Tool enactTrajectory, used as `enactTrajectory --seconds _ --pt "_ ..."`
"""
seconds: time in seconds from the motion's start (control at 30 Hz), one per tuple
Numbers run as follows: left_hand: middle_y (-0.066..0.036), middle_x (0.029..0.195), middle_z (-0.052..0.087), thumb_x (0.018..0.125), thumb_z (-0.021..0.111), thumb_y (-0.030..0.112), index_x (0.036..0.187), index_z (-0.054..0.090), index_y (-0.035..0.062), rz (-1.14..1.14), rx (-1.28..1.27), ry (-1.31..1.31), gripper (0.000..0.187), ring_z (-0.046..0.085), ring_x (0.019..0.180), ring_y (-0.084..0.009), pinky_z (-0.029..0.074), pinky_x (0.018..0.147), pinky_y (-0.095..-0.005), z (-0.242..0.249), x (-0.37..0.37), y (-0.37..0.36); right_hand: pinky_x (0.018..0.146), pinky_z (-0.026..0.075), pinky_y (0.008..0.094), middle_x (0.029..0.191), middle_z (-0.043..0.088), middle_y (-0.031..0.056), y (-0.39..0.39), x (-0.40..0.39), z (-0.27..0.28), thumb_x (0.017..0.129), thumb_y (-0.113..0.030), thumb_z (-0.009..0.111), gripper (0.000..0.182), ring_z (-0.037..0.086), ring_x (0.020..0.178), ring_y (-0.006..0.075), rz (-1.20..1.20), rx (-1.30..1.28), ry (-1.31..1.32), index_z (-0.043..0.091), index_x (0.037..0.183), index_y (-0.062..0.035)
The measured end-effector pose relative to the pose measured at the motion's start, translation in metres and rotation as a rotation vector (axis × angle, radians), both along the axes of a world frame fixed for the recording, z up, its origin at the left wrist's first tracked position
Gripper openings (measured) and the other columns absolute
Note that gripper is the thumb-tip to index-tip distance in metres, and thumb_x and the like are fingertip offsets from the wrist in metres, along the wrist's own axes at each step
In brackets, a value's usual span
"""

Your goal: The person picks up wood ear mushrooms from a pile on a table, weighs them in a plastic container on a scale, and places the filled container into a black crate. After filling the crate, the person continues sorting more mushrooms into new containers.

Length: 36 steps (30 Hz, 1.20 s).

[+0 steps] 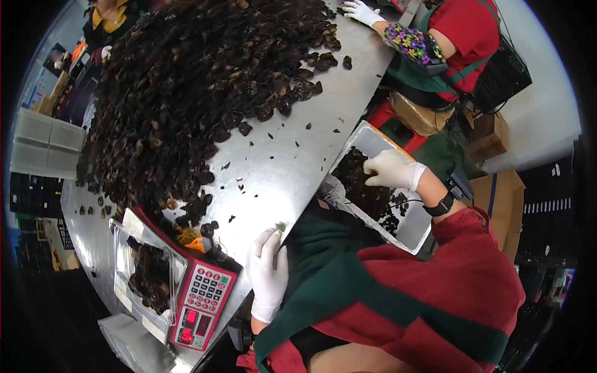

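My left hand (268,273), in a white glove, rests at the near edge of the metal table (273,174), fingers stretched out. A small greenish scrap (280,227) lies by its fingertips. My right hand (395,170), also gloved, is over a white foam box (415,233) on the right. Its fingers are bent, with a gap between them and the thumb, and I see nothing held there. Dark brown pieces that look like wood ear mushrooms (359,186) lie in the box below that hand. A large heap of similar pieces (180,81) covers the far part of the table.
A red digital scale (204,298) stands at the left, bearing a clear plastic tray (176,267) of dark pieces. Clear containers (134,339) are stacked below it. A co-worker's gloved hand (362,12) touches the table's far right. Another person (111,22) stands behind the heap.
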<state>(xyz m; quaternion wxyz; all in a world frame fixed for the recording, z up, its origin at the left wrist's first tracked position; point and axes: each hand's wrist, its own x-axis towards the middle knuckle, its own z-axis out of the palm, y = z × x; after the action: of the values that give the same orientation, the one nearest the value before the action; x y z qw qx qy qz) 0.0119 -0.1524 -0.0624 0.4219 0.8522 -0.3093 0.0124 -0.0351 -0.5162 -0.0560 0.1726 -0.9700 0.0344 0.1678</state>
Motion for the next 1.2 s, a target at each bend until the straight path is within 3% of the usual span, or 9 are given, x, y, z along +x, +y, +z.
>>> enactTrajectory --seconds 0.1,0.23,0.33,0.43,0.6,0.7,0.77,0.83,1.2 --pt "-0.015 0.112 0.063 0.08 0.07 -0.009 0.115 0.063 0.0046 -0.021 0.042 -0.038 0.038 0.063 0.104 -0.0323 0.051 0.089 -0.0377 -0.007 0.008 -0.002 0.07 0.052 0.0472 0.083 0.07 0.0162 -0.011 0.002 -0.014 0.079 -0.032 0.071 0.026 0.069 0.082 0.0344 -0.037 -0.351 0.106 0.07 0.086 -0.0074" --pt "-0.015 0.114 0.065 0.081 0.068 -0.006 0.114 0.064 0.0027 0.004 0.073 -0.042 0.034 0.064 0.104 -0.0334 0.052 0.089 -0.0394 -0.024 0.014 0.0 0.068 0.054 0.0472 0.071 0.068 0.0163 0.005 0.06 0.004 0.083 -0.031 0.067 0.021 0.069 0.07 0.0358 -0.092 -0.058 -0.346 0.07 0.083 -0.0101" --pt "-0.016 0.112 0.064 0.083 0.066 -0.007 0.115 0.063 0.0029 0.051 0.062 -0.024 0.033 0.064 0.101 -0.0342 0.052 0.088 -0.0399 -0.034 0.018 -0.001 0.075 0.055 0.0412 0.098 0.067 0.0116 0.039 0.133 0.0 0.084 -0.025 0.068 0.03 0.067 0.089 0.0298 0.027 0.071 -0.731 0.065 0.113 -0.0159" --pt "-0.016 0.108 0.065 0.084 0.064 -0.008 0.114 0.063 0.0034 0.11 0.063 -0.072 0.031 0.064 0.099 -0.034 0.052 0.087 -0.0396 -0.046 0.021 0.001 0.091 0.054 0.0417 0.114 0.06 0.0114 0.07 0.208 -0.006 0.081 -0.018 0.073 0.057 0.058 0.112 0.03 0.042 0.086 -0.64 0.055 0.135 -0.0165" --pt "-0.015 0.106 0.066 0.085 0.061 -0.01 0.111 0.063 0.0041 0.122 -0.016 0.02 0.03 0.064 0.099 -0.032 0.053 0.086 -0.0381 -0.054 0.019 0.006 0.09 0.053 0.0398 0.11 0.063 0.0097 0.079 0.27 -0.045 0.083 -0.016 0.072 0.037 0.063 0.106 0.0277 0.028 0.095 -0.55 0.069 0.119 -0.0159" --pt "-0.014 0.106 0.065 0.085 0.059 -0.013 0.106 0.065 0.003 0.128 -0.06 0.043 0.027 0.065 0.096 -0.0261 0.052 0.084 -0.0338 -0.051 0.02 0.005 0.078 0.055 0.0358 0.093 0.072 0.0093 0.068 0.265 -0.051 0.083 -0.013 0.071 0.032 0.07 0.086 0.0225 -0.06 0.695 -0.653 0.072 0.115 -0.0108" --pt "-0.014 0.106 0.065 0.085 0.06 -0.012 0.108 0.065 0.0035 0.123 -0.062 0.046 0.028 0.065 0.097 -0.0285 0.052 0.085 -0.0356 -0.047 0.021 0.004 0.065 0.052 0.0251 0.083 0.071 0.0061 0.069 0.245 -0.016 0.094 -0.011 0.066 0.024 0.063 0.072 0.0082 -0.259 1.144 -0.229 0.07 0.116 -0.0007" --pt "-0.014 0.106 0.066 0.084 0.061 -0.012 0.109 0.064 0.004 0.106 -0.065 0.046 0.029 0.065 0.099 -0.0308 0.053 0.086 -0.0374 -0.047 0.022 0.005 0.064 0.051 0.0244 0.082 0.07 0.0058 0.068 0.236 -0.012 0.098 -0.013 0.063 0.022 0.064 0.071 0.0091 -0.304 1.338 -0.175 0.07 0.115 0.0001" --pt "-0.014 0.104 0.069 0.084 0.059 -0.014 0.103 0.066 0.0021 0.093 -0.163 0.15 0.026 0.068 0.097 -0.0279 0.053 0.086 -0.034 -0.042 0.028 0.008 0.049 0.04 0.0217 0.088 0.069 0.0071 0.077 0.219 -0.028 0.104 -0.022 0.053 0.032 0.058 0.062 0.0108 -0.243 1.607 -0.021 0.063 0.124 0.0005"
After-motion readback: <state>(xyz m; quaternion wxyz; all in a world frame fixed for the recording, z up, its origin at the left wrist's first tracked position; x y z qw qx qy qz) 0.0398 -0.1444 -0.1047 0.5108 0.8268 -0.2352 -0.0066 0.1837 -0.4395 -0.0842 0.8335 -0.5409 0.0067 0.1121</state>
